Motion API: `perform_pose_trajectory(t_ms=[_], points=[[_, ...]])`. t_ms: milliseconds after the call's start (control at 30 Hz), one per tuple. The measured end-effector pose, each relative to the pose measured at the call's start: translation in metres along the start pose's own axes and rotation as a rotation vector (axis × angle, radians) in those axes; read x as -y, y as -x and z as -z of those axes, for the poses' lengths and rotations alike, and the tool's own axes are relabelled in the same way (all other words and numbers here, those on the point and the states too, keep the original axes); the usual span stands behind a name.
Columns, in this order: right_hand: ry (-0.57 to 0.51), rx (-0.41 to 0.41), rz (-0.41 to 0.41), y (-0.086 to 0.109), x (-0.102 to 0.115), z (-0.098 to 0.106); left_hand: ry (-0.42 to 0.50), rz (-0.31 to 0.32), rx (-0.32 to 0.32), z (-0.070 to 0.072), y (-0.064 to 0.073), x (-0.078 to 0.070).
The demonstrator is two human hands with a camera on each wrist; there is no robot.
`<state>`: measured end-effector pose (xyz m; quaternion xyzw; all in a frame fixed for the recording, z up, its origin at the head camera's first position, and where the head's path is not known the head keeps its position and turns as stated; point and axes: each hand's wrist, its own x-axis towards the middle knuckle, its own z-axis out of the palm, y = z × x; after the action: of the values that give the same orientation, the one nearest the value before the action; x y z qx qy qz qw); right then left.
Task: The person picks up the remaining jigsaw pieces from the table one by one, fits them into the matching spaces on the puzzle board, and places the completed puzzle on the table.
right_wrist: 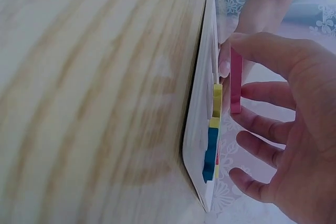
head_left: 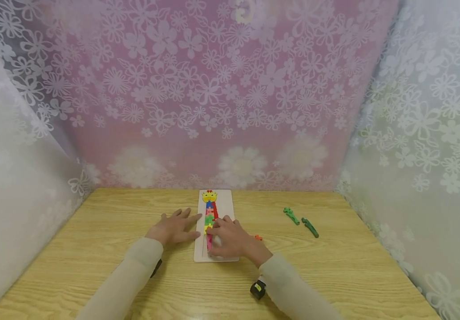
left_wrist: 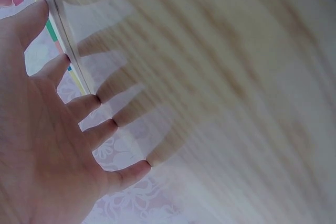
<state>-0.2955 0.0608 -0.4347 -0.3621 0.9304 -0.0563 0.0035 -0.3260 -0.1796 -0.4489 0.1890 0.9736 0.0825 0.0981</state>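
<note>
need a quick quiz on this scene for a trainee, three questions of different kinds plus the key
1. Which hand pinches the pink piece?
2. True or false: the left hand is at the edge of the board with its fingers spread.
3. Seen from the person, where on the board does the yellow head lie?
A) far end
B) near end
C) right-hand edge

Key:
1. The right hand.
2. True.
3. A.
</note>
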Motion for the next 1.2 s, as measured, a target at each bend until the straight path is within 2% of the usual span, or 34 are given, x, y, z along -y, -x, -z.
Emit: perform_pose_trajectory(t_ms=[467, 1200], points=[[0.012, -0.015, -0.012, -0.0022, 0.0019, -0.0037, 0.023, 0.001, -0.002, -0.0005, -0.0004, -0.0005], [-0.018, 0.030, -0.060, -0.0049, 0.0101, -0.0077, -0.007, 0.018, -0.009, -0.0005, 0.0004, -0.0023]])
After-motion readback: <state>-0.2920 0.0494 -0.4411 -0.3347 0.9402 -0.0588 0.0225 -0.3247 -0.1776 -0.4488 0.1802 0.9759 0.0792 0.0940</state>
